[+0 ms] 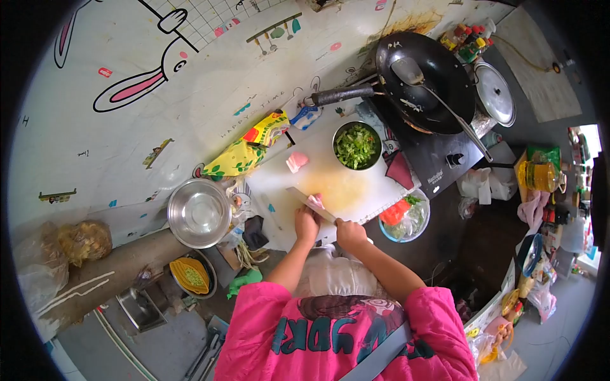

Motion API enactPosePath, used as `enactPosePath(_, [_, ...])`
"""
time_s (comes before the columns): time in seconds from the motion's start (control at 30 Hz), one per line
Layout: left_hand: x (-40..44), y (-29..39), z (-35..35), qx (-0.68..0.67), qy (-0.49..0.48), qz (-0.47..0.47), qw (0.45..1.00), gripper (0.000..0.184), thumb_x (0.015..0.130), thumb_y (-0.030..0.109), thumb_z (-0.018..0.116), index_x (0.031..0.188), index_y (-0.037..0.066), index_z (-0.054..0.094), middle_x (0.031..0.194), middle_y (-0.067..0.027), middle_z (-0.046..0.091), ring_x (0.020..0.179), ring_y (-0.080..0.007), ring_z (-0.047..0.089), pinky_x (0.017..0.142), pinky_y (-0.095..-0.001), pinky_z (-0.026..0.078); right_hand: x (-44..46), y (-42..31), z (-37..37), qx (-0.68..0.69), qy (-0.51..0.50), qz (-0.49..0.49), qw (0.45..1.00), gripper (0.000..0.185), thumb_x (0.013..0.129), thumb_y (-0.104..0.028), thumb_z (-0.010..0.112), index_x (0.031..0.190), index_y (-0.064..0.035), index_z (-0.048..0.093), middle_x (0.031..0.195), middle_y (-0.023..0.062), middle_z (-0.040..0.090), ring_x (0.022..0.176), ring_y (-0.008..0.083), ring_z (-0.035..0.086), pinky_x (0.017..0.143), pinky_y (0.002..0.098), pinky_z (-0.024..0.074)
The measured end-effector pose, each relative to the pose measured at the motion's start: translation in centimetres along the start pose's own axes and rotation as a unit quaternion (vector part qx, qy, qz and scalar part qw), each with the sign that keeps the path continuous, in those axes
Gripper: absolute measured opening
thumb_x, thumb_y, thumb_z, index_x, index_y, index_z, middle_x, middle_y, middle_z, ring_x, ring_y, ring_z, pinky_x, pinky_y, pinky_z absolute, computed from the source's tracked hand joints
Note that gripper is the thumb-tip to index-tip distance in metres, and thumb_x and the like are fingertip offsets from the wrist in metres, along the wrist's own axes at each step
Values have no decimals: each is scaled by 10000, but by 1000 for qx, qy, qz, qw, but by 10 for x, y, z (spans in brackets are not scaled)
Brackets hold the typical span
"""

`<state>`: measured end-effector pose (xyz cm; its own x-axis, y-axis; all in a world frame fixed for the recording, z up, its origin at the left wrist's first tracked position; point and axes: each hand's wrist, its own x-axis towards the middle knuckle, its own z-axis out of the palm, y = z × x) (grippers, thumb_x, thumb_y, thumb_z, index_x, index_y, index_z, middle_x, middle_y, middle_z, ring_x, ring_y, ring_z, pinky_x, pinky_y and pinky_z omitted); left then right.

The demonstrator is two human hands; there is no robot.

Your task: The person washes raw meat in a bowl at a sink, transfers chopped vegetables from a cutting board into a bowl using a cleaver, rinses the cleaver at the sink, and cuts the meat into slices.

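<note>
My right hand (351, 235) is wrapped round the handle of a knife (311, 204), whose blade points up and left over the white cutting board (273, 184). Against the blade lies a small piece of pink meat (316, 202). My left hand (307, 223) is closed at the near side of that meat, its fingertips partly hidden by the blade. Another pink slice (297, 161) lies farther back on the board. A metal bowl of chopped greens (357, 146) stands at the back right of the board.
A black wok (438, 95) with a metal spatula (410, 71) sits on the stove (438, 166) at the right. An empty metal basin (199, 213) stands left. Yellow bags (235, 159) lean by the wall. A basin with bags (406, 219) is right of the board.
</note>
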<state>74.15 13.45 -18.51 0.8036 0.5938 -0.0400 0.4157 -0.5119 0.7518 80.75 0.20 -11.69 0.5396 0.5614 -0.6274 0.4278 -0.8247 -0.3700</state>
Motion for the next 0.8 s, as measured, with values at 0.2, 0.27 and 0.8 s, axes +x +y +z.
enactPosePath(0.2, [-2,-5,9,-145,-3,-112,983,216,664,103,652,872,64,605,778,-126,617,735,-337,545,712,-418,427,-26,32,0,12,-27,7,1000,262,834,-176,435,1058,-78,527,813,213,626,740,374,620,655,455,498])
enactPosePath(0.27, [-1,-12,16,-139,-1,-122,983,212,673,124,650,871,67,606,785,-129,614,735,-337,545,712,-425,425,-46,46,-2,-3,-41,16,999,264,834,-180,441,1065,-84,526,812,213,626,743,377,618,657,464,493])
enactPosePath(0.8, [-6,-1,-3,73,-22,5,997,277,697,47,609,971,24,580,899,-146,552,817,-327,494,743,-427,419,4,-1,-5,8,17,-6,1000,241,843,-185,419,989,-65,568,788,219,626,717,378,624,655,453,505])
